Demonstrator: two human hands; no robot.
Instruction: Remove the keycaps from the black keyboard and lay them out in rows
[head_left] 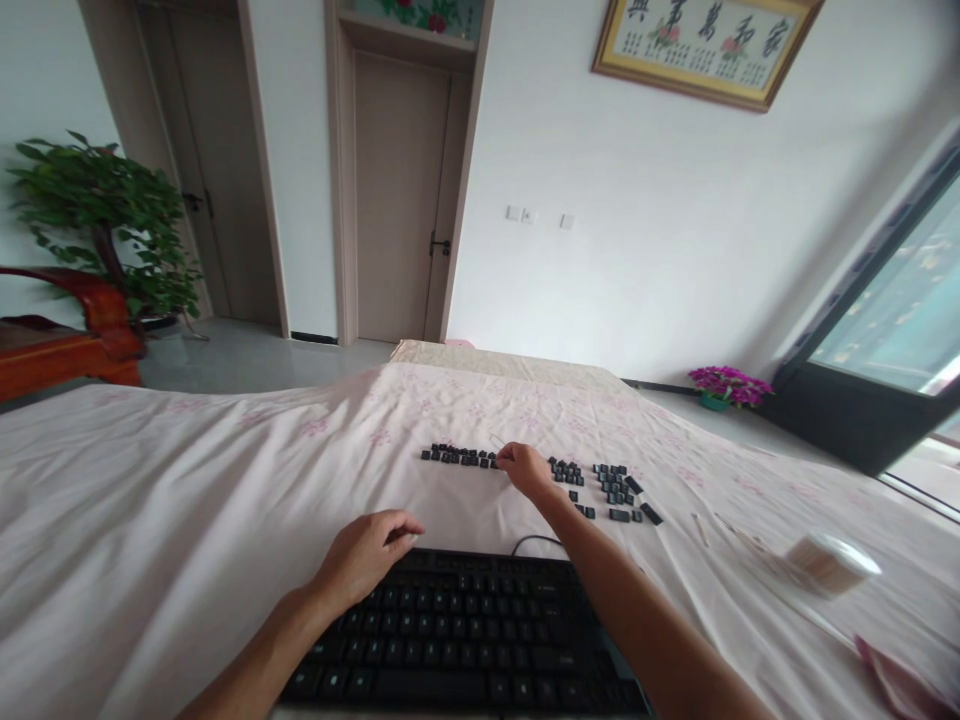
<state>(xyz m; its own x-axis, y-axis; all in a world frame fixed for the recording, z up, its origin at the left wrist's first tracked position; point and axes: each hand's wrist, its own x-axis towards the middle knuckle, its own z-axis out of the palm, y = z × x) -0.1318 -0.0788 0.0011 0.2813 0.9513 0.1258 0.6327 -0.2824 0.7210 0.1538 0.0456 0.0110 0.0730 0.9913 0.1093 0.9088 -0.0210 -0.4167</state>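
Note:
A black keyboard [472, 640] lies on the pale pink cloth at the near edge. My left hand [367, 555] rests on its upper left corner with fingers curled loosely and nothing seen in them. Farther out, several loose black keycaps [459, 456] lie in a row, with another group of keycaps [619, 485] to the right. My right hand [525, 468] reaches to the row and its fingers are pinched together at the keycaps. What it pinches is too small to make out.
A round container of thin sticks [829, 563] sits at the right, with loose sticks [739, 535] on the cloth beside it. A potted plant [105, 215] and a wooden bench [67, 345] stand at the left. A dark window frame [862, 400] is at the right.

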